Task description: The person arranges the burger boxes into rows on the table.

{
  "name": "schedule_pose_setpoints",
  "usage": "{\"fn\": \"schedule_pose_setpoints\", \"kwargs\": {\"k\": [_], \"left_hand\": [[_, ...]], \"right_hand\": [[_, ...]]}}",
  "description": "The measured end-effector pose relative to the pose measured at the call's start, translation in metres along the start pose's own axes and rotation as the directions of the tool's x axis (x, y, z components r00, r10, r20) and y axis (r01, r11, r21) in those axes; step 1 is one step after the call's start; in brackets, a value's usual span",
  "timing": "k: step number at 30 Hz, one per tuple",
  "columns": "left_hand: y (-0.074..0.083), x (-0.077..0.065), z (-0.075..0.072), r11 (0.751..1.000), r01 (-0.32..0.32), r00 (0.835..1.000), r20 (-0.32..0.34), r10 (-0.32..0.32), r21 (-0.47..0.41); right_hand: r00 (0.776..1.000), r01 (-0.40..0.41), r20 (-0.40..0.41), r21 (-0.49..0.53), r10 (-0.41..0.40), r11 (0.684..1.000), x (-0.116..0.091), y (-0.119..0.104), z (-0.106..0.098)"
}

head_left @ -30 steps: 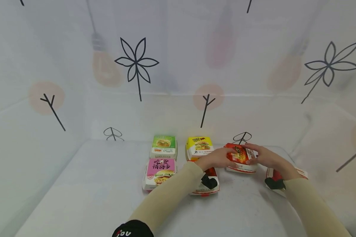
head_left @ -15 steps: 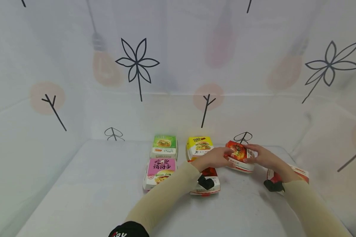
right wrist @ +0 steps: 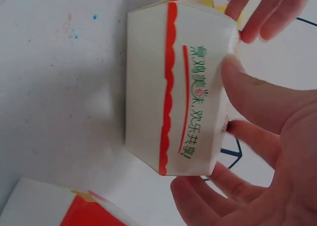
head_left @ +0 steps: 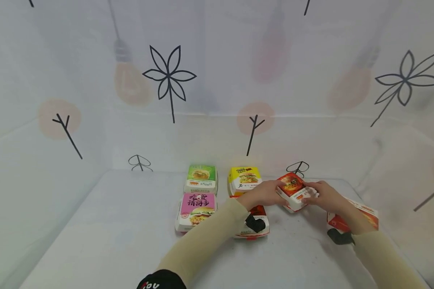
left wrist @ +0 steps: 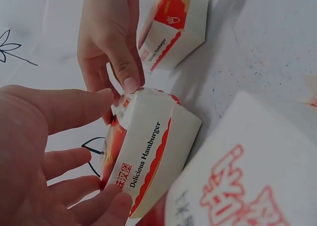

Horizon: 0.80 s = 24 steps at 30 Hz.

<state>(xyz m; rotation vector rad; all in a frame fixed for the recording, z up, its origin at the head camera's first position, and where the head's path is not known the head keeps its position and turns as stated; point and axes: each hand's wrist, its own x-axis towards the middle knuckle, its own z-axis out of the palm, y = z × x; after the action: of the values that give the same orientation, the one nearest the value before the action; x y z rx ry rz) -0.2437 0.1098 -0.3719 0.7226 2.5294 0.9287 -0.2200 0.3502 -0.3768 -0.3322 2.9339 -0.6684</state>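
A red-and-white hamburger box (head_left: 293, 190) is held between both hands at the back right of the table, turned at an angle. My left hand (head_left: 265, 193) is at its left side, with thumb and fingers about its edge. At the box's right side, my right hand (head_left: 325, 195) grips it with the thumb on the front and fingers behind. In the left wrist view, the box's printed side (left wrist: 148, 156) faces the camera, between the left hand (left wrist: 54, 151) and right hand (left wrist: 111, 42). Against the box (right wrist: 178, 87) lies the right thumb (right wrist: 257, 94) in the right wrist view.
Left of the hands stand a green box (head_left: 201, 178), a pink box (head_left: 197, 211) and a yellow box (head_left: 244, 180). Another red box (head_left: 256, 230) is partly under the left forearm. A further red-and-white box (head_left: 365, 214) lies beside the right wrist. A patterned cloth wall (head_left: 217, 136) rises behind.
The held hamburger box has turned, its near end swinging so that a front corner points toward me. The right hand has come round its right side. The other boxes stay put.
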Motion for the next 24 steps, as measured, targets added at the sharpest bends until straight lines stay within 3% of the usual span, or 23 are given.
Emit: {"fn": "schedule_pose_setpoints", "kwargs": {"k": [5, 10, 15, 24], "left_hand": [[0.002, 0.009, 0.005, 0.993, -0.022, 1.0, -0.016, 0.024, 0.12], [0.006, 0.016, 0.009, 0.976, -0.014, 0.999, -0.038, 0.023, 0.218], [0.01, 0.022, 0.011, 0.946, -0.017, 0.997, -0.067, 0.041, 0.322], [0.012, 0.024, 0.012, 0.933, 0.01, 0.995, -0.1, 0.027, 0.359]], "right_hand": [[0.999, 0.015, -0.041, -0.028, -0.016, 0.999, -0.005, 0.0, 0.003], [0.997, -0.04, -0.063, -0.031, 0.038, 0.999, -0.006, -0.004, 0.01], [0.993, -0.054, -0.109, -0.035, 0.05, 0.998, -0.005, -0.008, 0.017], [0.987, -0.05, -0.152, -0.018, 0.046, 0.999, -0.003, -0.014, 0.022]]}}
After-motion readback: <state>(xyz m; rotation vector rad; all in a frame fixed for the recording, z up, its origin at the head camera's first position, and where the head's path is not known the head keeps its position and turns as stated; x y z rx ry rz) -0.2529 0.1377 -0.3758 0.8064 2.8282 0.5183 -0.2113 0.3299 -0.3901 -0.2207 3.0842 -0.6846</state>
